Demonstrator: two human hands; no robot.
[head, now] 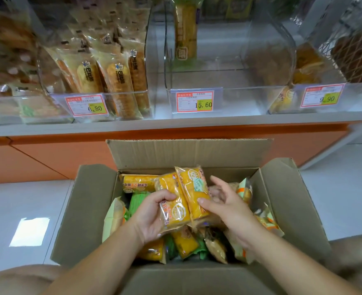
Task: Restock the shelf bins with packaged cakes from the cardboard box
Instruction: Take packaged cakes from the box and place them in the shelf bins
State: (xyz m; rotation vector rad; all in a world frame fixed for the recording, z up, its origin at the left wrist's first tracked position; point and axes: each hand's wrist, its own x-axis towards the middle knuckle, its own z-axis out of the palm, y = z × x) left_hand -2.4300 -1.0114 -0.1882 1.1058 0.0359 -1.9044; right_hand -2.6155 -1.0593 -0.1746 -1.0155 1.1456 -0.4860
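Left hand (pixel 152 213) gripping cake packs (pixel 179 209), right hand (pixel 224 207) touching them — over box (pixel 282 199)

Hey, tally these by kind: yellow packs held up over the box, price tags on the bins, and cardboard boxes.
yellow packs, held up: 2
price tags: 3
cardboard box: 1
Total: 6

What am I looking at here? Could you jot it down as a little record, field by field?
Place: shelf of clear bins above an open cardboard box
Left hand: grips a yellow cake packet over the box
Right hand: thumb touches a second yellow packet, fingers spread
Box contents: many yellow and green packets
Middle bin, tagged 15.60: nearly empty, one upright packet at the back
Left bin, tagged 6.80: well filled
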